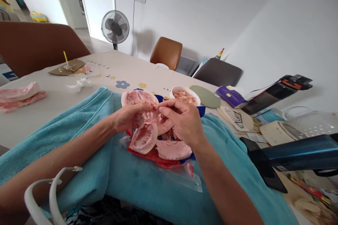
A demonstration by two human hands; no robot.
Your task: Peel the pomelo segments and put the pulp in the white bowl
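Note:
My left hand point(129, 114) and my right hand point(183, 121) meet over a pink pomelo segment point(150, 116), fingers pinched on its pale membrane. Below them lie pieces of pink pomelo peel point(144, 137) and another piece of peel point(173, 149) on a red and clear plastic bag point(169, 168). The bag rests on a turquoise towel point(137, 182). A half of pomelo rind point(132, 95) stands just behind my left hand. A white bowl point(185, 95) of peeled pink pulp sits behind my right hand.
More peel point(19, 95) lies at the table's left edge. Crumpled tissue point(79, 83) and a cardboard piece point(66, 67) sit farther back. To the right: a green round mat point(205, 96), purple pack point(231, 96), glasses point(237, 116), dark bottle point(301, 153). Chairs and a fan point(115, 28) stand behind.

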